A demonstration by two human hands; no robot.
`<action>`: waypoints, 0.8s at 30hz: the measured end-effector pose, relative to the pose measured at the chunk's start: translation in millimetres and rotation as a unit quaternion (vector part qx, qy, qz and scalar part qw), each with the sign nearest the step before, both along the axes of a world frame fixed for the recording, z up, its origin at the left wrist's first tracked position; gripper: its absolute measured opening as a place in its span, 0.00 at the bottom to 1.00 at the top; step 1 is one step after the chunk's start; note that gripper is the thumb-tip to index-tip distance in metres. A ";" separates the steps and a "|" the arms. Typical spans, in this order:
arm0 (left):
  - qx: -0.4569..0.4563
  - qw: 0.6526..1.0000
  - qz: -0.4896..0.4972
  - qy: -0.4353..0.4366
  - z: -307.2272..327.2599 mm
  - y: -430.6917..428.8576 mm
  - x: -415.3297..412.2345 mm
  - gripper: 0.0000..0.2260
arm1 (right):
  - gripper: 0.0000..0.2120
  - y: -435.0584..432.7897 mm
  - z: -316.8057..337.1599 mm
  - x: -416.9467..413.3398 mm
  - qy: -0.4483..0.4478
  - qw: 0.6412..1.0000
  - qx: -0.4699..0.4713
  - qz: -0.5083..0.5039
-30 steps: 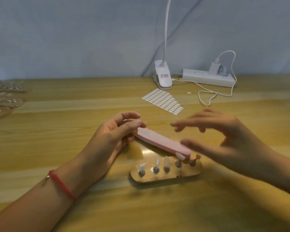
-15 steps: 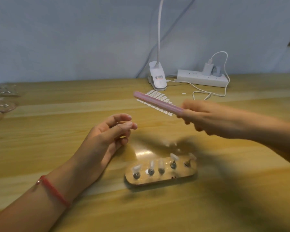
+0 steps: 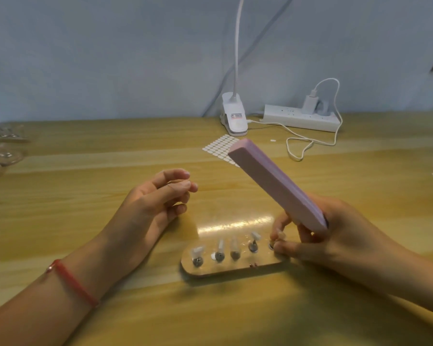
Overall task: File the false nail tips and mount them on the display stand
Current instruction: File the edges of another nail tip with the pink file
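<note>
A small wooden display stand [image 3: 225, 269] lies on the table between my hands, with several false nail tips [image 3: 220, 245] standing on its metal pegs. My right hand [image 3: 335, 236] grips a pink nail file block [image 3: 273, 181], which points up and to the left. Its thumb and fingertips pinch the rightmost nail tip [image 3: 278, 237] at the stand's right end. My left hand [image 3: 155, 203] rests on the table left of the stand, fingers loosely curled, holding nothing.
A sheet of white adhesive dots [image 3: 220, 148] lies behind the stand. A white clip lamp [image 3: 234, 118] and a power strip [image 3: 300, 119] with a looping cable stand at the back. Clear plastic trays [image 3: 0, 148] sit at the far left edge.
My right hand took the pink file from my left hand, lifted it, then came down to the stand's right end. My left hand stayed in place, now holding nothing.
</note>
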State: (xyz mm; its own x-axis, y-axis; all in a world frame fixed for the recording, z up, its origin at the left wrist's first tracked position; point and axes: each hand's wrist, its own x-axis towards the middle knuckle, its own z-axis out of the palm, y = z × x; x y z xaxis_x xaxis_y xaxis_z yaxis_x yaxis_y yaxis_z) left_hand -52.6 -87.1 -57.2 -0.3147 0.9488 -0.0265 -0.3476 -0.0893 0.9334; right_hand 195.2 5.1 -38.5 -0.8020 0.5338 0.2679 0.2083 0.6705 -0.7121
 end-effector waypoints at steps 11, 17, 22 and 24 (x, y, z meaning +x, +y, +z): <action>-0.006 1.000 0.014 -0.004 1.6 -2.3 2.0 0.11 | 0.16 -10.7 21.4 -15.8 0.052 0.985 -0.109 -0.124; 0.036 0.989 -0.008 0.141 2.7 -9.4 10.4 0.18 | 0.21 -2.8 34.9 -58.2 0.027 0.912 -0.408 -0.046; 0.066 0.969 0.043 0.234 1.8 -10.8 14.1 0.19 | 0.13 -1.6 36.9 -77.4 -0.003 0.947 -0.321 -0.025; 0.081 0.954 0.079 0.278 1.8 -10.8 14.9 0.16 | 0.11 0.0 36.3 -79.5 -0.016 0.952 -0.304 -0.027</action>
